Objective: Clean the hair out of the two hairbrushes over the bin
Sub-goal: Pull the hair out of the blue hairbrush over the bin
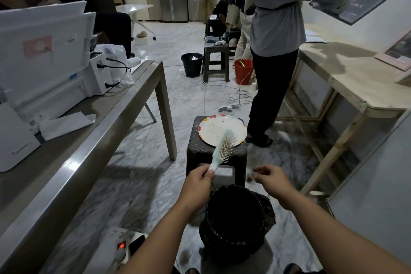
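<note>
White hairbrush (223, 147) gripped by its handle in the left hand (198, 187), fingers clenched round it, bristles facing right with hair among them. It is raised above and beyond the black-lined bin (235, 218) on the floor. Right hand (272, 179) is beside the bin's far rim, fingertips pinched on a small dark tuft of hair (250, 177). Beyond stands a dark stool (200, 151) carrying a patterned plate (213, 129).
</note>
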